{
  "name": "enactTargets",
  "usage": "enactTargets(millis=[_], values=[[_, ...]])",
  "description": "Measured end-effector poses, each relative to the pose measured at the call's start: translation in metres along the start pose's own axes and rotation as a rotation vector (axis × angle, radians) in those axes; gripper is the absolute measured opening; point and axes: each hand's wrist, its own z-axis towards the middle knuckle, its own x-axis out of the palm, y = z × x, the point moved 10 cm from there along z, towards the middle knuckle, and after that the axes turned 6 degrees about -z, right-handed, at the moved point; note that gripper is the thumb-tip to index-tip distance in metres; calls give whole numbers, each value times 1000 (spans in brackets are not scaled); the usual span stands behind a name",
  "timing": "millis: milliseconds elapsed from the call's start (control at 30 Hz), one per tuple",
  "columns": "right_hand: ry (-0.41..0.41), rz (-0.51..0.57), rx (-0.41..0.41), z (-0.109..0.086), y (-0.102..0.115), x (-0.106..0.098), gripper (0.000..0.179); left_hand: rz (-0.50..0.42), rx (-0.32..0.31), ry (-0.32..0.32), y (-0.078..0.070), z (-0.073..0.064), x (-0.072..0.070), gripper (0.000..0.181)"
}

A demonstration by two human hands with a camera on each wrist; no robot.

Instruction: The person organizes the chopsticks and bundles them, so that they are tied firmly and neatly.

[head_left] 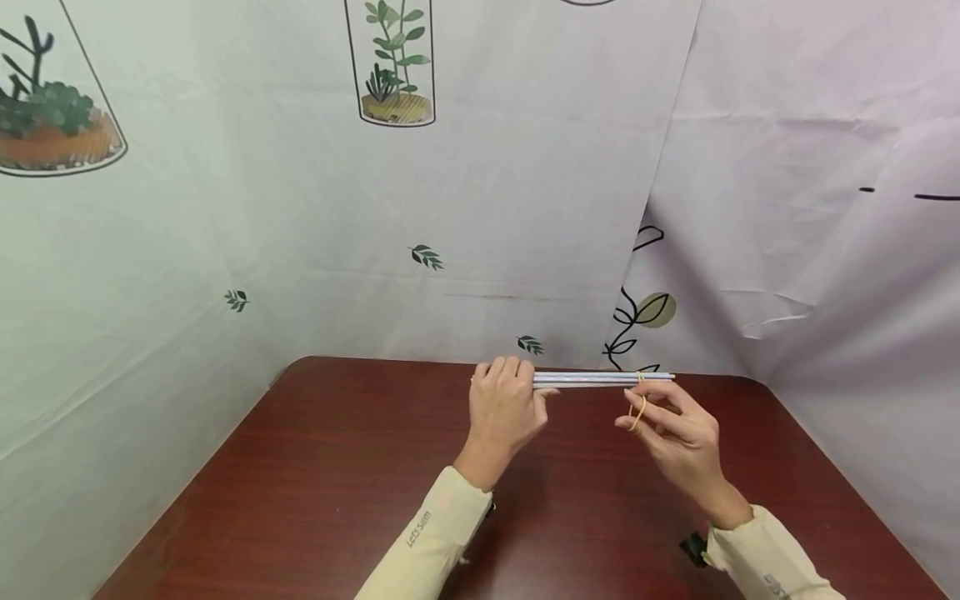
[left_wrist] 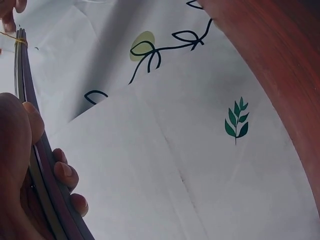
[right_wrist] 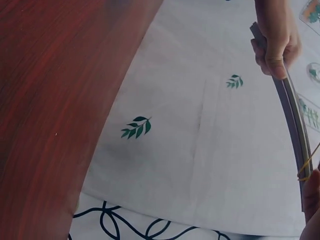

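A bundle of long, thin, pale sticks (head_left: pixel 581 379) is held level above the table. My left hand (head_left: pixel 506 404) grips it at the left end, with fingers curled round it and the thumb along the near side. Near the other end, a yellow rubber band (head_left: pixel 638 410) is looped round the sticks, and a slack loop of it hangs below. My right hand (head_left: pixel 682 437) holds this loop with thumb and fingers, its fingertips close to the banded end. In the left wrist view the sticks (left_wrist: pixel 42 165) look grey, purple and tan.
A dark red-brown wooden table (head_left: pixel 360 467) lies beneath both hands. Behind and beside it hangs a pale cloth backdrop (head_left: pixel 525 208) printed with leaves and potted plants. A small dark object (head_left: pixel 693 548) is at the right cuff.
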Motion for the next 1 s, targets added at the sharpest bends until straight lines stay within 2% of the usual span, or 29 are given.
enactTargets(millis=[133,267,400,567,700,800,900,1000], values=[[6,-80,24,-4,-2,1,47,15,1,2,-1,0,-1,35],[25,-186,95,-9,-9,2,60,31,-15,-3,-1,1,-4,33],[6,-196,189,-7,-12,0,62,42,-29,-16,0,2,-8,34],[-29,-196,387,-7,-19,-3,56,43,-31,-14,-1,3,-9,36],[-23,-234,588,-23,-40,-7,67,55,-34,-17,0,5,-11,36],[-39,-239,724,-35,-56,-11,68,59,-30,-27,-1,5,-12,37],[-75,-226,827,-42,-65,-15,64,62,-23,-36,-2,5,-12,38],[-118,-185,889,-43,-70,-17,59,65,-18,-38,-3,5,-13,39]])
